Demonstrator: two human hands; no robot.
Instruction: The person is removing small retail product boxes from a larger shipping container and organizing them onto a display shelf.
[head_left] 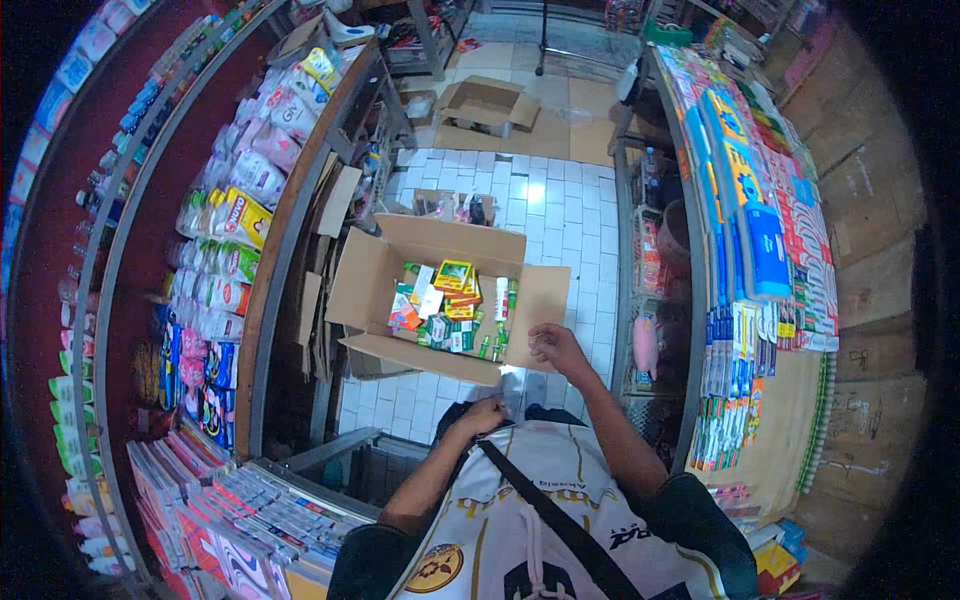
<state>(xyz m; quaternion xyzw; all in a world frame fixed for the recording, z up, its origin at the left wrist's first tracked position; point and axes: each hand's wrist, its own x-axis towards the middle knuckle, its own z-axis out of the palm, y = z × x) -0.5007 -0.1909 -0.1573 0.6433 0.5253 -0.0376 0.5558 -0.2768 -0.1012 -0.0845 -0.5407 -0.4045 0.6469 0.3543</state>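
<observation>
An open cardboard box stands in front of me with its flaps folded outward. Inside it lie small packs in yellow, green and white, a white tube-like container and several small green bottles. My right hand hovers at the box's right flap, its fingers loosely bent and apart, with nothing visible between them. Low by my lap, just nearer than the box, my left hand has its fingers curled in. What they hold, if anything, is hidden.
Shelves with pouches and bottles line the left. Stacked notebooks lie at the lower left. A right-hand counter bears toothbrush packs and blue packs. Another open carton sits farther along the tiled floor.
</observation>
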